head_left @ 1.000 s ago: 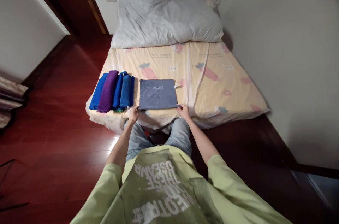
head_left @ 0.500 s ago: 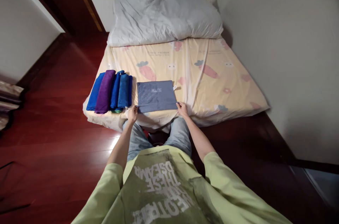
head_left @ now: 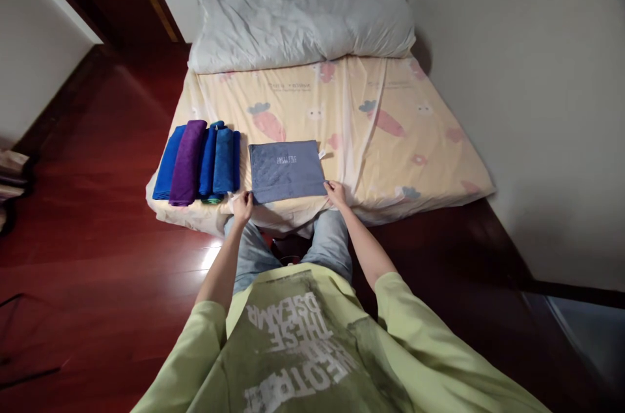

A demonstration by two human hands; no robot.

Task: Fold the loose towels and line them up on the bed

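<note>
Hands (head_left: pixel 243 205) (head_left: pixel 336 193) at grey towel's (head_left: pixel 286 169) near corners

Single head view, high above bed (head_left: pixel 390 139) foot, facing forward and down; own torso near, pillows far.

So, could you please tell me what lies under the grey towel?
The grey towel lies flat on the carrot-print sheet, both hands pinching its near corners: left hand, right hand. Anything beneath it is covered.
</note>
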